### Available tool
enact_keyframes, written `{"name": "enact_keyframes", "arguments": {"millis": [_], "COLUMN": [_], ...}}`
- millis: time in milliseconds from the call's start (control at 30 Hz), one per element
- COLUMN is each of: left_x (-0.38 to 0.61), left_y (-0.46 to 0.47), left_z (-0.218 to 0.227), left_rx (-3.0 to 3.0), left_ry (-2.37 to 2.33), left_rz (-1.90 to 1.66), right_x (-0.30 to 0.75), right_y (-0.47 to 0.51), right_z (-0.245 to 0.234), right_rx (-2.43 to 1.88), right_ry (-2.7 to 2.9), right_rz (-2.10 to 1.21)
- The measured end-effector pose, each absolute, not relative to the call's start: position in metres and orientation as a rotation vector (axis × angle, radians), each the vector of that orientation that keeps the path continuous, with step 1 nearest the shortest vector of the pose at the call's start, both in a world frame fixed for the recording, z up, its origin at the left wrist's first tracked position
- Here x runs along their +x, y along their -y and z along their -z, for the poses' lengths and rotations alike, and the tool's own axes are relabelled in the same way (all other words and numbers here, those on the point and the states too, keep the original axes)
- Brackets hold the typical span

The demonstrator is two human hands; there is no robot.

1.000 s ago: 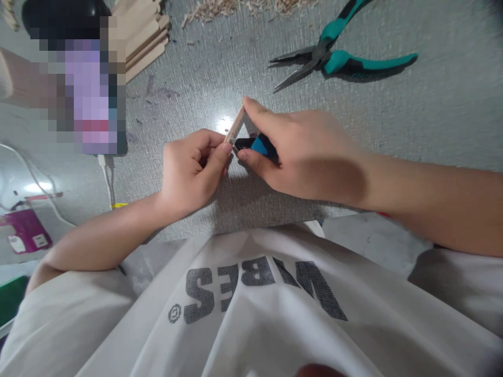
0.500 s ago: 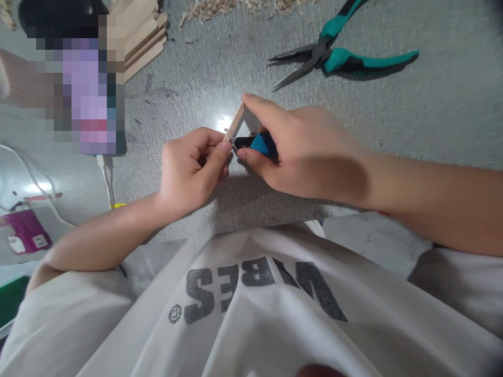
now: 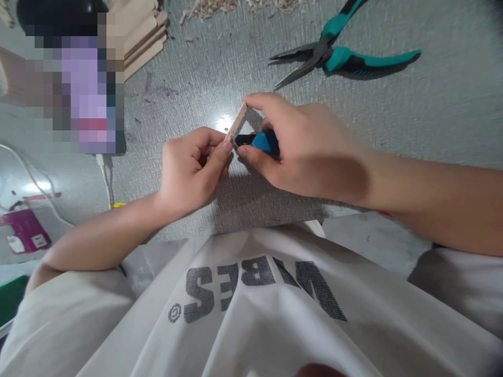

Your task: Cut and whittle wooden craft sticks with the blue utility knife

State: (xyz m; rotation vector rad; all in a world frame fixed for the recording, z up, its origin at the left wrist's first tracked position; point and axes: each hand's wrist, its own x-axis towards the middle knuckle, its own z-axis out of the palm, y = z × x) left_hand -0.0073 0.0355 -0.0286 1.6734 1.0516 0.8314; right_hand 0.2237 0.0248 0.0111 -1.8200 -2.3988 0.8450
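Between the thumb and fingers of my left hand [image 3: 194,170] is the lower end of a thin wooden craft stick [image 3: 237,120], tilted up to the right. My right hand [image 3: 302,146] is closed around a blue and black utility knife [image 3: 264,141]. The knife's tip points left and meets the stick beside my left thumb; the blade itself is hard to make out. My right index fingertip presses on the stick's upper end. Most of the knife's body is hidden in my right palm.
Needle-nose pliers [image 3: 324,50] with teal handles lie spread at the back right. Wood shavings [image 3: 236,6] are heaped at the far edge. A stack of craft sticks [image 3: 145,47], a blurred-out phone with a white cable [image 3: 105,175] and a purple box with a socket [image 3: 27,230] are at left.
My right index finger is a little more bent, and the knife has turned slightly in my right hand. My left hand stays almost where it was.
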Motion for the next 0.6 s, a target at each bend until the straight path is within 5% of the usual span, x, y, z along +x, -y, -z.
{"name": "enact_keyframes", "arguments": {"millis": [600], "left_x": [-0.004], "left_y": [-0.042], "left_z": [0.021], "left_rx": [1.514], "left_ry": [-1.118], "left_rz": [-0.752], "right_x": [0.23], "right_y": [-0.022], "right_z": [0.003], "right_rx": [-1.702], "right_ry": [2.417], "right_rz": [-0.719]}}
